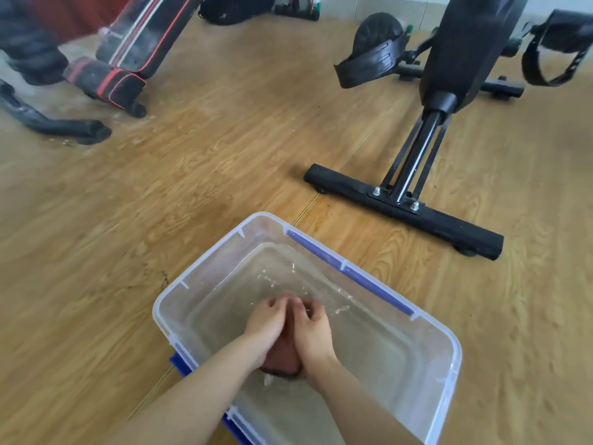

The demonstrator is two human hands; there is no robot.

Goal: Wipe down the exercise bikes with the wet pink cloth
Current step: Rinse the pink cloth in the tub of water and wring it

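Observation:
A clear plastic tub (pixel 205 277) with blue latches stands on the floor and holds murky water. Both my hands are inside it. My left hand (pixel 264 322) and my right hand (pixel 313 332) squeeze the wet pink cloth (pixel 282 358) between them, fingers curled round it. Most of the cloth is hidden by my hands and the water. A black exercise bike (pixel 449 59) stands at the upper right, its foot bar (pixel 401 207) close to the tub. A second machine with red stripes (pixel 141 40) stands at the upper left.
Wooden floor (pixel 192 155) spreads between the two machines. Black pedals with straps (pixel 369 62) jut from the bike. A curved black foot (pixel 54 123) lies at the far left. Dark bags and bottles (pixel 256 8) sit against the far wall.

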